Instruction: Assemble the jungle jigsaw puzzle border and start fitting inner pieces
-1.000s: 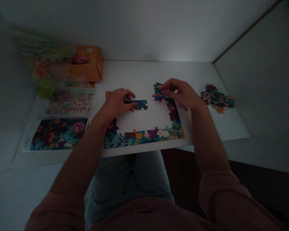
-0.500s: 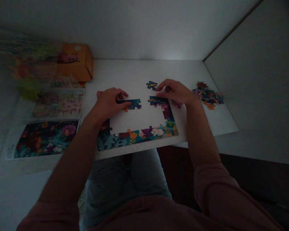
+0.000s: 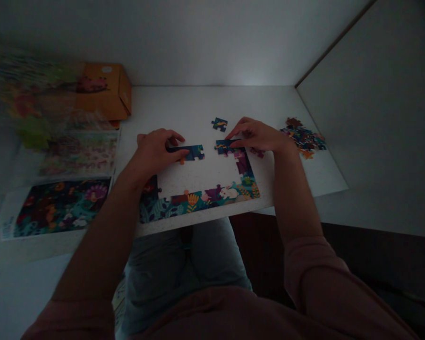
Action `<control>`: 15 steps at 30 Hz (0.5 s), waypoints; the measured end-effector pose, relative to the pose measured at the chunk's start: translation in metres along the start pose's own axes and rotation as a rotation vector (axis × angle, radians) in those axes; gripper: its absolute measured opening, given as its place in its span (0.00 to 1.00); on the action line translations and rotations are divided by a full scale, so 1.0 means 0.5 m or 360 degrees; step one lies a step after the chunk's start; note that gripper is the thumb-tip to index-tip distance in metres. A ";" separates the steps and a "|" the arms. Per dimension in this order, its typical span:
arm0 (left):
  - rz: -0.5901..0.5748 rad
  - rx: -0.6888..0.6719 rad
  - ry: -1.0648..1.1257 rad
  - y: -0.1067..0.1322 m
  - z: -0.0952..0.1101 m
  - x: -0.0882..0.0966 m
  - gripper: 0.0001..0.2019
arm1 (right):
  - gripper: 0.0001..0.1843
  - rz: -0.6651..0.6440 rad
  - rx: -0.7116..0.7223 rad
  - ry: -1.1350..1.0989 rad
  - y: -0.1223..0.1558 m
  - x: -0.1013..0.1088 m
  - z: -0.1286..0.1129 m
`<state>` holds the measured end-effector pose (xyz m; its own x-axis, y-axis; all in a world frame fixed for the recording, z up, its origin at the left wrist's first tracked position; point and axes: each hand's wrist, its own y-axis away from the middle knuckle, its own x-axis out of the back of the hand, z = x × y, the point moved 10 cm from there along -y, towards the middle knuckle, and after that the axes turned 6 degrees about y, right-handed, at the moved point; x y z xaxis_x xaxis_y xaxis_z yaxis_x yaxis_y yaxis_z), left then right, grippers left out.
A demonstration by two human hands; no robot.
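Jigsaw strip (image 3: pixel 186 152) may skid under the flat left hand (image 3: pixel 156 152), and the right hand (image 3: pixel 255 136), grip narrow, could jog the border (image 3: pixel 198 198).

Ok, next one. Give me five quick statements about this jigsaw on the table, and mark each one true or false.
1. The left hand rests on a strip of joined puzzle pieces. True.
2. The right hand is pinching the single loose piece. False: its fingers are on a dark section of pieces, and the loose piece lies apart, beyond them.
3. A heap of loose pieces lies to the right of the right hand. True.
4. The orange box sits at the near table edge. False: the orange box is at the far left, beyond the picture sheet.
5. A white rabbit shows in the puzzle's bottom row. True.
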<state>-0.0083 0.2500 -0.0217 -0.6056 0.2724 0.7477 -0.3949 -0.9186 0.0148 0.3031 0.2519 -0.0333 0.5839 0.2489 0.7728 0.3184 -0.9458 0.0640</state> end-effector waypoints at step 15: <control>0.0011 -0.0029 -0.0007 -0.001 -0.001 0.000 0.21 | 0.29 0.0295 0.0054 0.0158 -0.023 0.008 -0.005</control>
<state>-0.0084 0.2504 -0.0217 -0.6054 0.2647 0.7506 -0.4034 -0.9150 -0.0026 0.2998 0.2633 -0.0296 0.5590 0.0480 0.8278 0.2383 -0.9655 -0.1050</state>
